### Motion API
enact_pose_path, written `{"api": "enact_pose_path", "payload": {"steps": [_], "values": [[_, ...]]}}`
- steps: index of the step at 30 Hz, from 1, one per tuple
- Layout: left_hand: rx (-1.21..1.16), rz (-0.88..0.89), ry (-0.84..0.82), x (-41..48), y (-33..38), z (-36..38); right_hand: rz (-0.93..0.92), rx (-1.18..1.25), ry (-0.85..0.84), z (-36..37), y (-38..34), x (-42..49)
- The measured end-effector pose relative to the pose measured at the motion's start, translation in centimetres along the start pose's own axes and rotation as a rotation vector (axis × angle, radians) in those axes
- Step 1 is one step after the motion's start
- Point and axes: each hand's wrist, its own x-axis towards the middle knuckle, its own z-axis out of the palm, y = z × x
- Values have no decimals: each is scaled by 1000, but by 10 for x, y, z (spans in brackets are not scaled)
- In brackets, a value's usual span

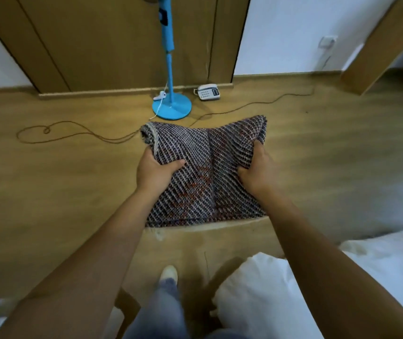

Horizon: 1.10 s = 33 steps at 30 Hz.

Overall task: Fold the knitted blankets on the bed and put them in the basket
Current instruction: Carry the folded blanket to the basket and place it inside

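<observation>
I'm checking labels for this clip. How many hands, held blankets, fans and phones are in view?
2 hands: left hand, right hand
1 blanket, gripped by both
1 fan
1 phone
Total: 5

Home bedroom: a bed (pixel 379 260) with rumpled white bedding at the lower right, wood-look floor (pixel 48 182), a closed wooden door (pixel 112 40) between white walls (pixel 293 33). On the floor by the door, a blue fan stand (pixel 171 107), a corded telephone (pixel 208 92), a thin trailing cable (pixel 73 135); higher up, blurred, probably a wall socket (pixel 327 41).
</observation>
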Motion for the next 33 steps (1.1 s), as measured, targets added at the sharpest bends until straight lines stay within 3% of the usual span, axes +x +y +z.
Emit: {"api": "enact_pose_path", "payload": {"steps": [7,16,33], "values": [[82,62,-253,110,45,90,226,22,141,-21,32,73],[141,142,-553,158,106,294,503,-62,315,-81,152,159],[166,230,-842,215,235,695,747,-108,484,-243,415,361]]}}
